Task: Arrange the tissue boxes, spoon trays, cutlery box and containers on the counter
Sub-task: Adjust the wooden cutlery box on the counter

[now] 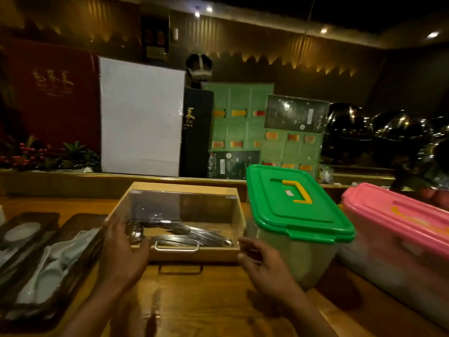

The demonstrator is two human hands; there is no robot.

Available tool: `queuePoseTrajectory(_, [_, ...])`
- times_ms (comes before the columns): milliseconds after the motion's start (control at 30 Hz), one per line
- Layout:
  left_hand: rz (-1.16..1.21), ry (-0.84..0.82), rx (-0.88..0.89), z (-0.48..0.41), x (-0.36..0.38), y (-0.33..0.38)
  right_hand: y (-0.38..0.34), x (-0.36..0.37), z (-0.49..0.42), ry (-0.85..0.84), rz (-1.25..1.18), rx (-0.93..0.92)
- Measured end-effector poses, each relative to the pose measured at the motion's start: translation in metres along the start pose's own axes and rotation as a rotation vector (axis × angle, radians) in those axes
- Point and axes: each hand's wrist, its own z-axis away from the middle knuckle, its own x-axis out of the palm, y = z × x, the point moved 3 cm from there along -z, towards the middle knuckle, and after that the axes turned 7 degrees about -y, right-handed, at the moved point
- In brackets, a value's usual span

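A wooden cutlery box with a clear lid and metal handle stands in the middle of the wooden counter, steel cutlery inside. My left hand grips its front left corner. My right hand is at its front right corner, fingers curled against the edge. Two dark spoon trays with white ceramic spoons lie on the left. A clear container with a green lid stands right of the box, and a container with a pink lid is further right.
A raised ledge runs behind the counter, holding a white board, green menu boards and a dark menu. Plants with red berries sit far left. Shiny metal covers are at the back right.
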Motion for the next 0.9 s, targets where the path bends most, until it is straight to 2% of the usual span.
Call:
queuePoseTrajectory(67, [-0.016,-0.055,0.07,0.015,0.013,0.021,-0.017,-0.026,0.021,0.143,0.124,-0.163])
queuePoseTrajectory(133, [0.024,-0.142,0.138,0.03,0.029,0.043,-0.024,-0.055,0.035,0.374,0.341,-0.304])
queuePoseTrajectory(200, [0.061,-0.233,0.194,0.046,0.045,0.064,-0.015,-0.085,0.037,0.49,0.568,-0.311])
queuePoseTrajectory(300, [0.098,-0.34,0.26,0.072,0.067,0.095,0.006,-0.115,0.031,0.455,0.822,-0.096])
queuePoseTrajectory(367, [0.104,-0.401,0.281,0.088,0.078,0.112,0.018,-0.126,0.028,0.42,0.939,-0.025])
queuePoseTrajectory(567, [0.207,-0.547,0.197,0.109,0.107,0.153,0.029,-0.157,0.023,0.39,0.967,-0.11])
queuePoseTrajectory(700, [0.469,-0.624,0.104,0.121,0.132,0.185,0.036,-0.173,0.028,0.34,0.963,-0.192])
queuePoseTrajectory(800, [0.589,-0.557,0.084,0.133,0.16,0.207,0.045,-0.195,0.04,0.294,0.953,-0.269])
queuePoseTrajectory(900, [0.579,-0.444,0.078,0.145,0.178,0.22,0.055,-0.209,0.052,0.265,0.939,-0.355])
